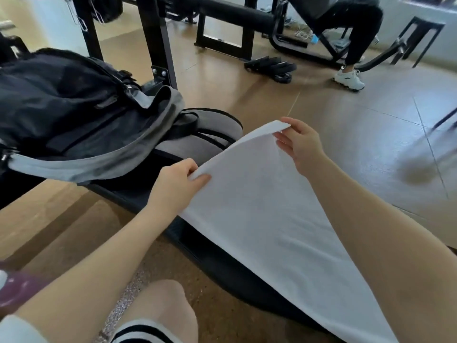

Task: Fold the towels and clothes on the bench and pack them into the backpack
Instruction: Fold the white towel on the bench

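A white towel (267,219) lies along the black bench (210,258), its far end lifted off the pad. My left hand (178,184) pinches the towel's near-left corner. My right hand (301,142) pinches the far corner, raised a little higher. A black and grey backpack (74,112) lies on the bench's far left end, its grey straps spilling toward the towel. No other clothes show on the bench.
Black gym machine frames (158,38) stand behind the backpack. A seated person's leg and white shoe (350,79) are at the back right, with black sandals (269,66) on the brown floor. My knee and striped sock (158,315) are at the bottom edge.
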The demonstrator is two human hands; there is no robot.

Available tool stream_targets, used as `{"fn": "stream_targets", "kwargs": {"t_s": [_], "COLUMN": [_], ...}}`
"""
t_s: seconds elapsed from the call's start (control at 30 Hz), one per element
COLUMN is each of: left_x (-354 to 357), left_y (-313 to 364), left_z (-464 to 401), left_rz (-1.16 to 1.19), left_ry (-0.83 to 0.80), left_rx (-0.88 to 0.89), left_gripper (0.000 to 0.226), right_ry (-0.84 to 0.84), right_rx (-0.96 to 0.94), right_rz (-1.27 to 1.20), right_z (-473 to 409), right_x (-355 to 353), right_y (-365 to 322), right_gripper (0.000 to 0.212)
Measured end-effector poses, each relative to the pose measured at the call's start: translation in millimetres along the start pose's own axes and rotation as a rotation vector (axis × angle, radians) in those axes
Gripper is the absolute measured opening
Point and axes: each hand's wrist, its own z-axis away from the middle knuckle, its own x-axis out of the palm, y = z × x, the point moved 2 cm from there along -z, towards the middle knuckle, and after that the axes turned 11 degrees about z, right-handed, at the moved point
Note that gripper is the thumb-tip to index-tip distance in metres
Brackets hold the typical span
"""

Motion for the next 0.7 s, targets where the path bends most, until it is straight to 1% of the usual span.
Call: {"fn": "stream_targets", "kwargs": {"t_s": [0.07,0.13,0.2,0.23,0.3,0.37,0.43,0.53,0.6,0.7], "left_x": [-18,-37,-50,-53,-49,-30,-4,38,66,101], "left_y": [0,3,8,10,13,17,23,39,52,76], "left_z": [-8,-13,-16,-17,-18,-15,-6,12,22,38], "left_rz": [0.019,0.044,0.077,0.096,0.13,0.144,0.18,0.31,0.366,0.43], "left_ry": [0.13,0.248,0.301,0.29,0.176,0.003,-0.133,-0.33,-0.471,-0.634], "left_rx": [0.052,0.103,0.133,0.14,0.15,0.153,0.173,0.203,0.213,0.21], "left_gripper": [0.027,0.024,0.021,0.02,0.019,0.019,0.017,0.014,0.013,0.013], "right_ry": [-0.06,-0.112,-0.138,-0.148,-0.141,-0.066,0.026,0.142,0.192,0.211], "right_rx": [0.014,0.014,0.019,0.028,0.056,0.109,0.178,0.235,0.237,0.194], "right_rz": [-0.032,-0.098,-0.201,-0.235,-0.206,-0.118,-0.066,-0.012,0.034,0.105], "right_z": [-6,-11,-13,-11,-8,-3,3,17,30,52], "right_x": [18,37,53,58,61,46,19,-31,-65,-112], "right_y": [-5,-13,-24,-27,-26,-11,8,28,38,47], "right_gripper": [0.03,0.032,0.025,0.023,0.032,0.038,0.034,0.015,0.006,0.015]}}
